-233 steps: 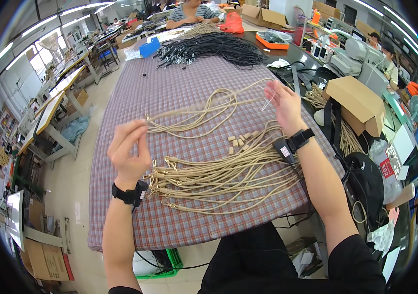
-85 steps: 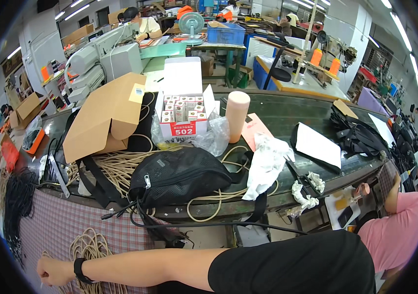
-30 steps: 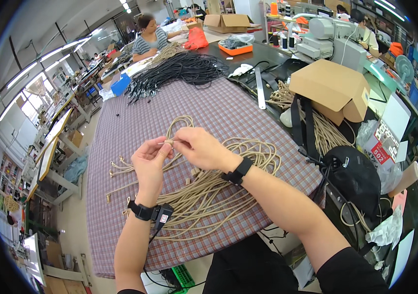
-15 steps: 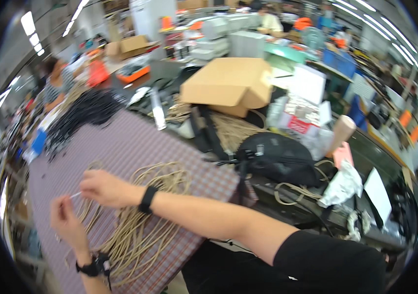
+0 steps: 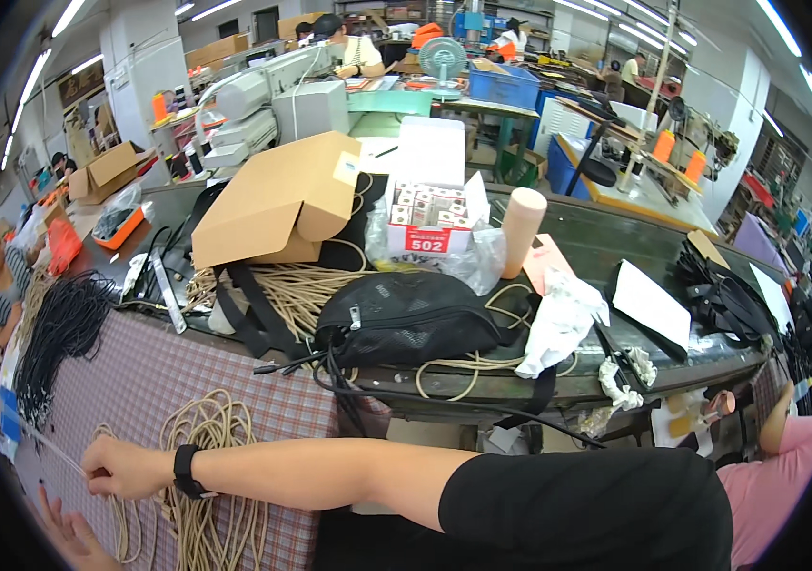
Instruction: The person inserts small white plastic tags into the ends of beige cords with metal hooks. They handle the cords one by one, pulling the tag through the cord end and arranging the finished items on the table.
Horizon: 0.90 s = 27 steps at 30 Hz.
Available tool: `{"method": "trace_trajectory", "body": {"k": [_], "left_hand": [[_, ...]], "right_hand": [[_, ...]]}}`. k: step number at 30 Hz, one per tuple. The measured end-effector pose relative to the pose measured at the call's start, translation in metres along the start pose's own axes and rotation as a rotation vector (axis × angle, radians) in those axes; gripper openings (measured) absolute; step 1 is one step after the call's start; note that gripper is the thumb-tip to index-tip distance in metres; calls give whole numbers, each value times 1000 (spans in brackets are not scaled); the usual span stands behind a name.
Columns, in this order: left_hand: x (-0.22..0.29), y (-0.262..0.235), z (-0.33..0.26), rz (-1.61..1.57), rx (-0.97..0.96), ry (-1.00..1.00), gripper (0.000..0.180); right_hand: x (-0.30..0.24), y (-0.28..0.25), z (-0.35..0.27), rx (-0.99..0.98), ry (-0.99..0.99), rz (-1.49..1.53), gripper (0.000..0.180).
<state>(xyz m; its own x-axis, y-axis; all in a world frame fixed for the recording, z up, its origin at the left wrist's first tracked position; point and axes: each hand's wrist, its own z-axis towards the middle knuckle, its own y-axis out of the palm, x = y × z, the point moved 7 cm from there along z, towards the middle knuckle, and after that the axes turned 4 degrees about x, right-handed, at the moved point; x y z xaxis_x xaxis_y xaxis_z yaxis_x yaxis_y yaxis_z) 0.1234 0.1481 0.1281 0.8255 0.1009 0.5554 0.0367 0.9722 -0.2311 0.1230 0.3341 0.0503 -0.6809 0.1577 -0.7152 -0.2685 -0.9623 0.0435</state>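
Observation:
My right hand [image 5: 130, 468] is closed in a pinch above the checked cloth [image 5: 277, 366]. A thin whitish strip [image 5: 52, 447] runs from its fingertips toward the far left. My left hand [image 5: 71, 535] is at the lower left, fingers apart, with nothing visible in it. A loose bundle of beige cords [image 5: 220, 528] lies on the cloth beneath my right wrist, which wears a black band. Some strands loop close to my right fingers. A pile of black cords [image 5: 54, 333] rests at the cloth's far left edge.
Beyond the cloth, a dark green worktable holds an open cardboard box [image 5: 273, 205], a black mesh pouch [image 5: 406, 319], a box of small packs [image 5: 430, 219], a beige cylinder [image 5: 522, 233] and scissors [image 5: 611, 338]. A person in pink [image 5: 777, 485] is at the right; others work farther back.
My view has swung to the right, shifting the scene leftward. My left hand has dropped lower and its fingers have spread off the thin strip; the right hand still pinches it.

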Motion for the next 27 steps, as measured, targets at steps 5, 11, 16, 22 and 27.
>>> {"method": "trace_trajectory", "body": {"k": [5, 11, 16, 22, 27], "left_hand": [[-26, 48, -25, 37, -297, -112, 46], [-46, 43, -33, -53, -284, -249, 39], [-32, 34, -27, 107, -255, -228, 35], [-30, 30, -26, 191, -277, -209, 29], [-42, 14, -17, 389, -169, 33, 24]], "right_hand": [[-4, -4, -3, -60, 159, 314, 10], [-12, -1, -6, -95, 201, 441, 7], [-7, -5, 1, 99, 45, 269, 8], [-3, -6, 0, 76, 94, 332, 14], [-15, -9, -7, -24, 144, 15, 21]]}}
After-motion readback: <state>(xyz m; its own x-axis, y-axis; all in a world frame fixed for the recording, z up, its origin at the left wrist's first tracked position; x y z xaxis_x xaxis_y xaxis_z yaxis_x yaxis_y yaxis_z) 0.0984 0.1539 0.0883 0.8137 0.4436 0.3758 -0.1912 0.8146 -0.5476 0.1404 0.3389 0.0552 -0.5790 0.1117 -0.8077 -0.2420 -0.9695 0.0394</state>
